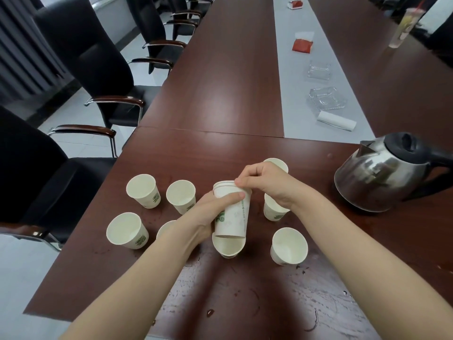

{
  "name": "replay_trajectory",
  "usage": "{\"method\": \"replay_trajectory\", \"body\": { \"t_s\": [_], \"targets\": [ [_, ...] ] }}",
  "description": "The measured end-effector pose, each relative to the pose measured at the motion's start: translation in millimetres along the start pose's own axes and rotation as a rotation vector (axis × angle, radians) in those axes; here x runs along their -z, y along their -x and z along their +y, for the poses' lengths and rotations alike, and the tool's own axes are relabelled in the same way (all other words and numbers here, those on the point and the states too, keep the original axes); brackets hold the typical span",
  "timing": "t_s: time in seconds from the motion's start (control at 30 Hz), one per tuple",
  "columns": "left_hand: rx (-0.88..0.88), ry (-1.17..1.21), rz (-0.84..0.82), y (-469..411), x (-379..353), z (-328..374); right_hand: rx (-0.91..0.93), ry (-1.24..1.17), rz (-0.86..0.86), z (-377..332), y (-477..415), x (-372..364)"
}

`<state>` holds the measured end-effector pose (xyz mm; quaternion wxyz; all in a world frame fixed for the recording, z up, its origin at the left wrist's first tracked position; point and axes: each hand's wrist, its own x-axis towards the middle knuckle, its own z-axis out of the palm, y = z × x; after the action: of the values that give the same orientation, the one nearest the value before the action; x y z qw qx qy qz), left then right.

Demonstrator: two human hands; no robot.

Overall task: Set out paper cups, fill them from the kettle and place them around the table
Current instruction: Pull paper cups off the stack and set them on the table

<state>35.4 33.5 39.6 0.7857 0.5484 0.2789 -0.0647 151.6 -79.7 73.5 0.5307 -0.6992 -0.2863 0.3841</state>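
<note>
Head view: left hand point(203, 217) grips the white, green-printed paper cup stack point(235, 222) mid-frame; right hand point(267, 185) pinches its top rim.

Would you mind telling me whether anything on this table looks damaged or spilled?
Yes: the table top nearest the person is scuffed pale, with dark blotches that may be drops. The kettle stands upright.
</note>
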Motion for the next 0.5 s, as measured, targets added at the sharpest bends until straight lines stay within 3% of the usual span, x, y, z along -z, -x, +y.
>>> {"method": "replay_trajectory", "body": {
  "t_s": [0.5],
  "targets": [
    [0.175, 0.003, 0.118, -2, -7, 19, -0.055, -0.048, 0.256, -1, -5, -14]
  ]
}}
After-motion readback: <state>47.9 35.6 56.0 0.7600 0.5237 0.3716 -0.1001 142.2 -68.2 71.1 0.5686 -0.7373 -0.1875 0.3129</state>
